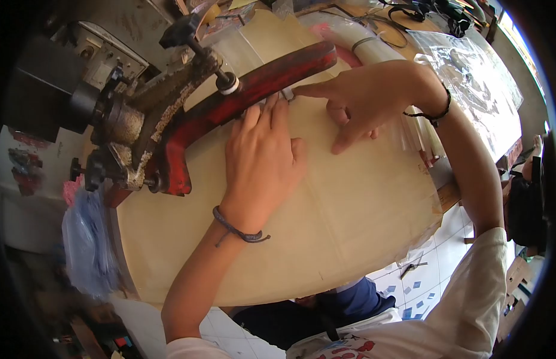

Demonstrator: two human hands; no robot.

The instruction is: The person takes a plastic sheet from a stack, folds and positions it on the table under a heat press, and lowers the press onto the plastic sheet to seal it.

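Observation:
My left hand [260,155] lies palm down on the tan sheet [349,227], its fingertips close to the red bar [254,84] of a machine; its fingers lie side by side. Just right of it, my right hand [364,99] points its index finger at a small grey piece [287,93] beside the bar. The thumb and index finger of that hand are apart and the other fingers are curled. Whether the fingertips touch the small piece is hard to tell.
A machine arm with black knobs [181,31] stands at the upper left. Clear plastic bags [89,239] hang at the left edge. A clear plastic sheet [475,84] and rolled plastic [373,51] lie at the upper right. Cables [421,15] are at the back.

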